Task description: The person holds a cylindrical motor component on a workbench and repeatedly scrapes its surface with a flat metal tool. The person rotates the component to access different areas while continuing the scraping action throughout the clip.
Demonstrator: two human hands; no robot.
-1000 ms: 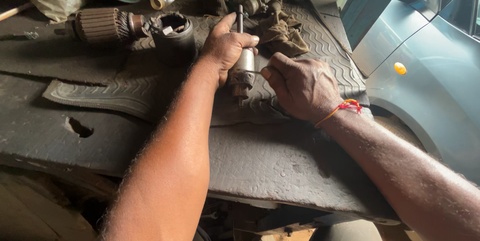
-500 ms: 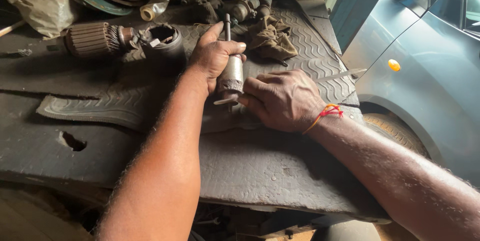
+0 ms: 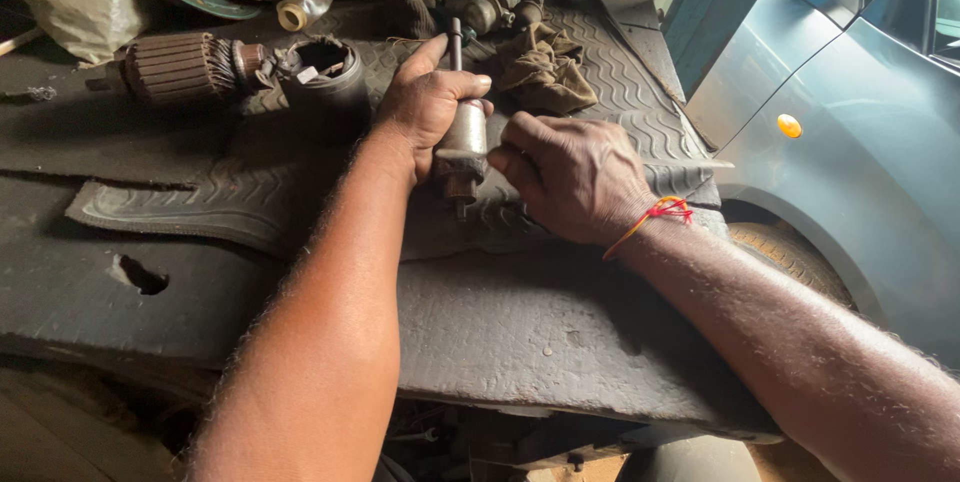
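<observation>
My left hand [image 3: 425, 107] grips a small metal cylinder with a thin shaft [image 3: 462, 132], held upright on a black ribbed rubber mat [image 3: 560, 322]. The shaft sticks up above my fingers and a short stub shows below. My right hand [image 3: 575, 177] rests on the mat right beside the cylinder, fingers curled and touching its lower part. A red thread is tied round my right wrist. Whether the right hand holds a tool is hidden by its own fingers.
A motor armature with copper windings [image 3: 180, 67] and a dark round housing [image 3: 325, 77] lie at the back left. A dirty rag [image 3: 540, 67] and several small metal parts lie behind my hands. A blue-grey car [image 3: 850, 132] stands at the right, its tyre just below the mat's edge.
Both hands and the cylinder now sit lower and more central in view. My right hand has closed in tighter against the cylinder's lower end.
</observation>
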